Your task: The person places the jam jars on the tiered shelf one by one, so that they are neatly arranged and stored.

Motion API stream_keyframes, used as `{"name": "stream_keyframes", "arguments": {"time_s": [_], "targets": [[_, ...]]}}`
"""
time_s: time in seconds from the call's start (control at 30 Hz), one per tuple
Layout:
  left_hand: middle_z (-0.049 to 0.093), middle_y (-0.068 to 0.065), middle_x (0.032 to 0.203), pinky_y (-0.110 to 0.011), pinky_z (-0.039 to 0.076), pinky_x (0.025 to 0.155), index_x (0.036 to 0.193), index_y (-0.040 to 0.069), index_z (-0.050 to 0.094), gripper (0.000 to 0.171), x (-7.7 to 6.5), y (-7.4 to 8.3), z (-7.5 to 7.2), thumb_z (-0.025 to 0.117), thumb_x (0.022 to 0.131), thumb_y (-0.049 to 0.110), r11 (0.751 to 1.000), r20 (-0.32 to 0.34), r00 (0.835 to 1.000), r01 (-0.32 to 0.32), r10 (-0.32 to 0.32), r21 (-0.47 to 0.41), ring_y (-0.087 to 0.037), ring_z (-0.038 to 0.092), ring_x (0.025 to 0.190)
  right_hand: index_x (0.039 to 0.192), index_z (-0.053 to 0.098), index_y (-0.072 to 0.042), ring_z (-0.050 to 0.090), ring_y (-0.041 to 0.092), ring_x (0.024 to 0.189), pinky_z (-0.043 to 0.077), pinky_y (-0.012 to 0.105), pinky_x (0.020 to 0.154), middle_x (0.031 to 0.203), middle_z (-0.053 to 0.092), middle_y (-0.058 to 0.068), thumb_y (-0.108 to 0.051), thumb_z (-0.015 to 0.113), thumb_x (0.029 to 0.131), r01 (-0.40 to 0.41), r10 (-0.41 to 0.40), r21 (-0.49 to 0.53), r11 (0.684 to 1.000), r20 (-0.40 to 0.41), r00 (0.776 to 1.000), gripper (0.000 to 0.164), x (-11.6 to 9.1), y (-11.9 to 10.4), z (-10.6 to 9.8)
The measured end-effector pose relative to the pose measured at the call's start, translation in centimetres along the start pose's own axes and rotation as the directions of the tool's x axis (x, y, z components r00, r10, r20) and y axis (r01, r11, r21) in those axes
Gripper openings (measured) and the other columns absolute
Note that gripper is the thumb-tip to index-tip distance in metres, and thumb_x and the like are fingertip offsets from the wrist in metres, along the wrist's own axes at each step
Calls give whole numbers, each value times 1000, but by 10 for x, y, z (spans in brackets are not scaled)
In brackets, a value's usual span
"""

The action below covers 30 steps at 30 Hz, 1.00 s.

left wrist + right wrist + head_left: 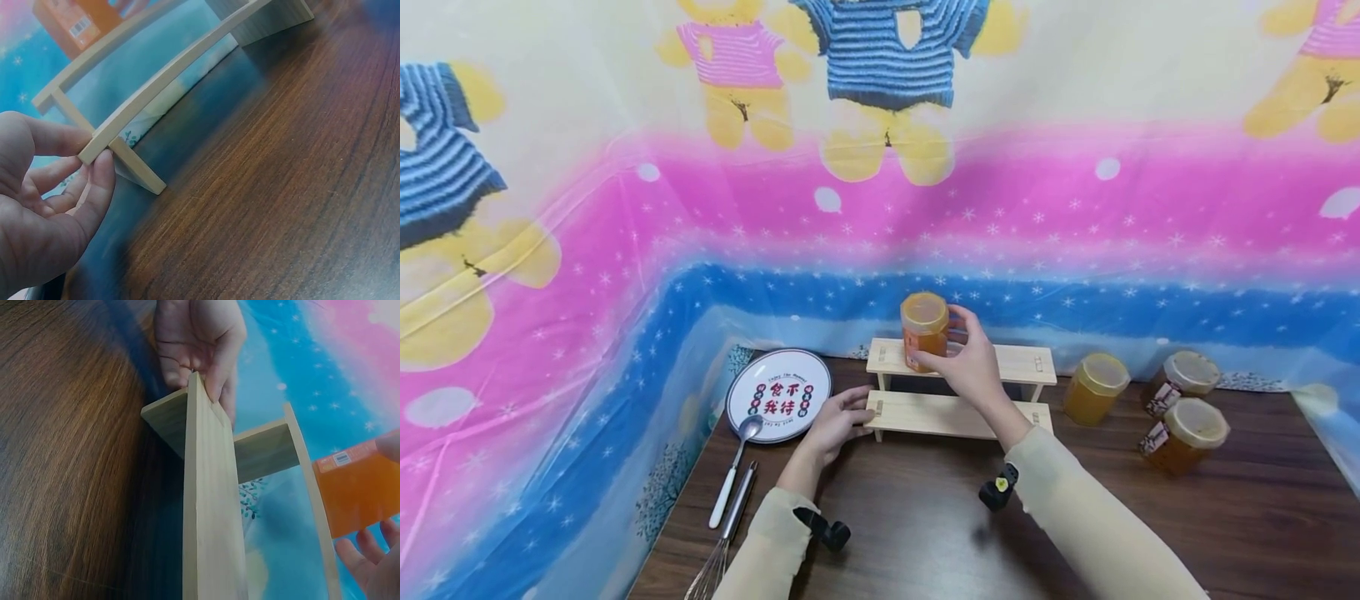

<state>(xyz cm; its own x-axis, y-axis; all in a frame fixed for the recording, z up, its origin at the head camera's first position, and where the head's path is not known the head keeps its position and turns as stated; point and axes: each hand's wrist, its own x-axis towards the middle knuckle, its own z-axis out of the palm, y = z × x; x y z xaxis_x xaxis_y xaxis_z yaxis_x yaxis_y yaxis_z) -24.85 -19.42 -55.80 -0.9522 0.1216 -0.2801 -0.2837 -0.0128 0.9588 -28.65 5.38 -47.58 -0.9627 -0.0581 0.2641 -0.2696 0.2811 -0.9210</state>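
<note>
A two-step wooden rack [917,412] stands at the back of the table. On the left part of its upper step sits a jar of amber honey [925,337] with a yellowish lid and an orange label. My right hand [972,367] grips this jar from its right side, thumb in front and fingers behind. My left hand [831,427] holds the left end of the lower step. In the left wrist view, the thumb and fingers pinch that board end [94,147]. The right wrist view shows the jar's label side [359,487] against the upper board [312,487].
Right of the rack stand a lighter honey jar [1096,389] and two darker jars [1183,433] [1187,375]. At left lie a white plate [790,375] with red lettering, a spoon [724,496] leaning on its rim, and a whisk [737,504]. Printed cloth [1037,208] hangs behind.
</note>
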Motion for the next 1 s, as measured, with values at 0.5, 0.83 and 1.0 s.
{"name": "stream_keyframes", "arguments": {"time_s": [0.5, 0.83, 1.0], "targets": [[59, -24, 137, -31, 57, 78, 154, -4, 44, 61, -1, -1, 1, 64, 97, 0, 999, 8, 1000, -27, 27, -23, -21, 67, 100, 155, 44, -16, 59, 39, 125, 53, 56, 99, 142, 56, 12, -33, 92, 81, 56, -56, 12, 998, -1, 998, 90, -15, -1, -32], [59, -22, 136, -32, 58, 80, 154, -2, 44, 61, -3, 1, 1, 64, 97, 2, 1000, 4, 1000, -12, 12, -21, -22, 67, 101, 154, 46, -15, 59, 41, 125, 52, 60, 98, 142, 56, 18, -33, 90, 83, 84, -85, -17, 996, -56, 995, 86, -26, 7, -61], [58, -23, 138, -33, 58, 81, 154, -2, 44, 61, -3, 1, 2, 64, 98, 2, 999, 11, 1000, -16, 16, -28, -23, 66, 103, 153, 47, -17, 60, 39, 125, 53, 59, 96, 142, 57, 14, -35, 90, 82, 79, -87, -80, 994, -101, 991, 85, -32, 10, -78]]}}
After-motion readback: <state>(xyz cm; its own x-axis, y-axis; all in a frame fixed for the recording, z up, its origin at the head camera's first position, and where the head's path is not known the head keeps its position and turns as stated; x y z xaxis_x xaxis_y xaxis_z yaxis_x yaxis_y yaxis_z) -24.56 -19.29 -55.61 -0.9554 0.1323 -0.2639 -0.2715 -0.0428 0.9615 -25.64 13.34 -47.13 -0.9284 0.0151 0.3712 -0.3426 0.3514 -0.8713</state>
